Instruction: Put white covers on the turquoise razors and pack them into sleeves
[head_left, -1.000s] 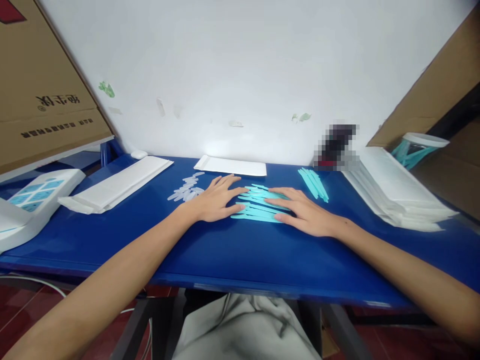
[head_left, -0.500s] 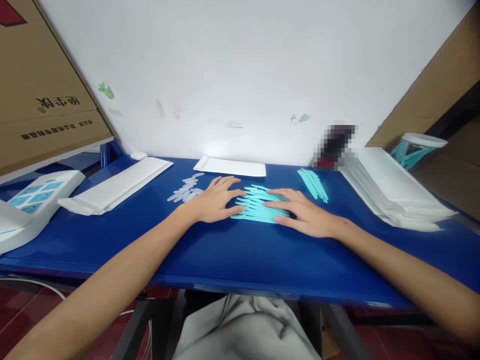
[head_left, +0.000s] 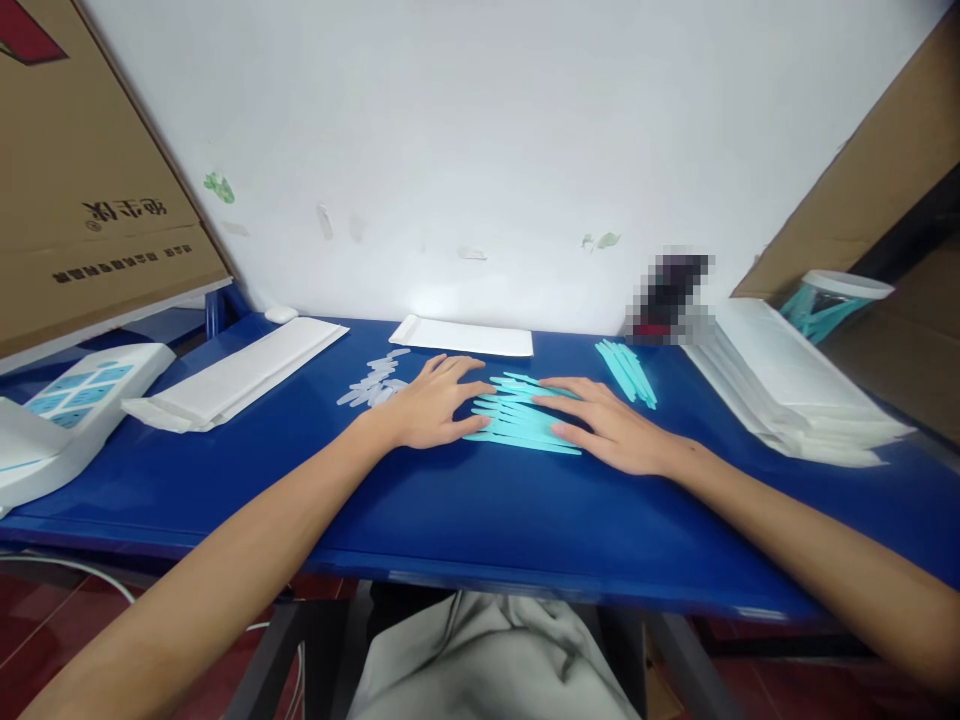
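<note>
Several turquoise flat strips [head_left: 517, 418] lie in a loose pile on the blue table, roughly side by side. My left hand [head_left: 433, 402] rests with spread fingers at the left end of this pile, its fingertips touching the strips. At the pile's right end, my right hand [head_left: 600, 420] lies over the strips with its fingers stretched out and apart. Left of my left hand is a scatter of pale, translucent short strips [head_left: 371, 382], partly hidden by that hand. A smaller bundle of turquoise strips [head_left: 627, 372] lies behind my right hand.
White padded envelopes lie at the left [head_left: 240, 375] and against the wall [head_left: 465, 337]. A stack of white envelopes [head_left: 802, 380] sits at the right, beside a clear tub [head_left: 832, 305] of turquoise strips. A white device [head_left: 90, 400] with blue panels stands far left, under a cardboard box [head_left: 90, 170].
The view has shifted slightly. Both hands stay nearly in place on the pile, and the nearest strip at its front lies a little more apart from the others.
</note>
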